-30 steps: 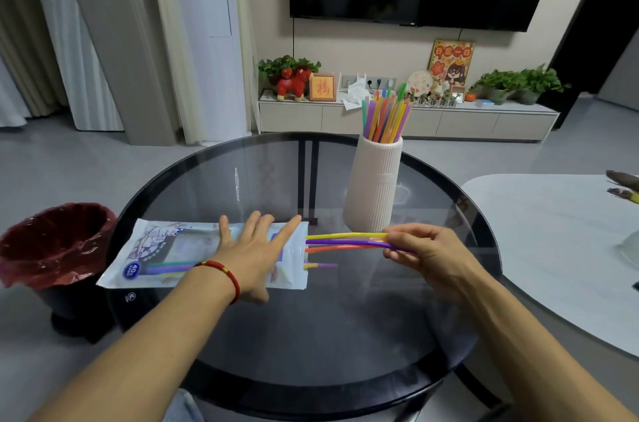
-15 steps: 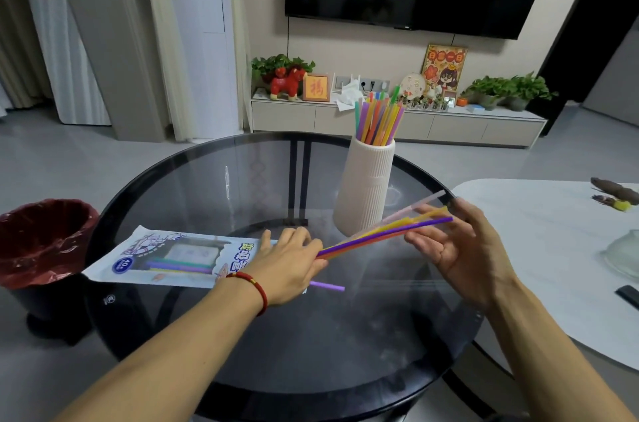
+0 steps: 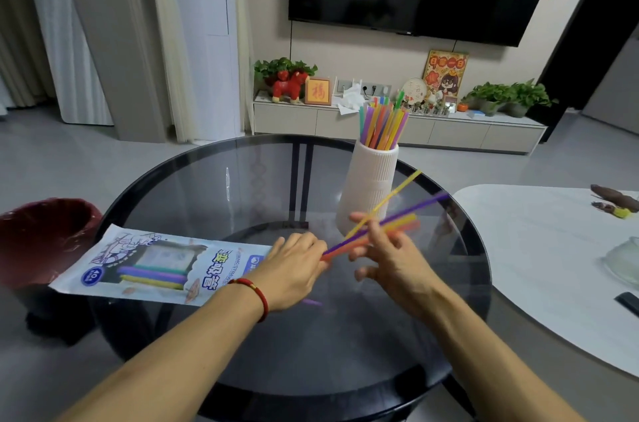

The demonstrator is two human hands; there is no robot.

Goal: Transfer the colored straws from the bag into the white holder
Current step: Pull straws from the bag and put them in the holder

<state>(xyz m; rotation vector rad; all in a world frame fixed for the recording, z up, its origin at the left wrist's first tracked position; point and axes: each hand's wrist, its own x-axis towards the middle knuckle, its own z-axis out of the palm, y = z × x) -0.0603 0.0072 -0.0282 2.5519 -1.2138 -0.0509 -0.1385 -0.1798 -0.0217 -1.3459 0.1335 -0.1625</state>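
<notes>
The printed straw bag (image 3: 155, 266) lies flat on the left of the round glass table (image 3: 224, 186), with purple, green and yellow straws showing through its window. My left hand (image 3: 294, 269) rests on the bag's open right end with its fingers curled. One purple straw tip (image 3: 311, 302) pokes out below that hand. My right hand (image 3: 390, 255) grips a bunch of yellow, purple and orange straws (image 3: 397, 217), tilted up to the right in front of the white ribbed holder (image 3: 371, 190). Their lower ends touch my left fingers. Several straws (image 3: 382, 124) stand in the holder.
A bin with a red liner (image 3: 45, 238) stands on the floor left of the table. A white table (image 3: 553, 248) adjoins on the right, with a dark remote (image 3: 627, 300) and a glass dish (image 3: 626, 262) on it. A TV cabinet stands behind.
My right hand drew the bunch of straws out of the bag and swung it up towards the holder. My left hand slid to the bag's open end and its fingers curled.
</notes>
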